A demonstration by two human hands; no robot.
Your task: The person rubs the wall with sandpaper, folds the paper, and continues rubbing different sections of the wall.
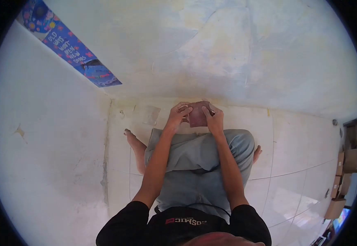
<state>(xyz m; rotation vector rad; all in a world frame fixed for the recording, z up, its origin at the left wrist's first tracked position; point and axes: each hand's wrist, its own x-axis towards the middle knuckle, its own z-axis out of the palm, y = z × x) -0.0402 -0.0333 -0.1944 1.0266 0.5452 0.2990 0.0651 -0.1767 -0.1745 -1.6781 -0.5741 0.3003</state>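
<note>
Between both hands, above my crossed legs, is a flat maroon square (198, 116) that looks like a folded sheet. My left hand (179, 116) grips its left edge, thumb on the near face and fingers behind. At the right edge, my right hand (214, 117) pinches it the same way, with the thumb pressed near the upper corner. The fingers behind the square are partly hidden by it. On the floor left of my left hand lies a thin, see-through plastic sleeve (151, 115).
I sit cross-legged on a pale tiled floor (293, 151), facing a plastered wall (211, 53). A second wall stands close at my left. A blue printed banner (70, 49) hangs at upper left. Cardboard boxes (335, 208) are stacked at the far right.
</note>
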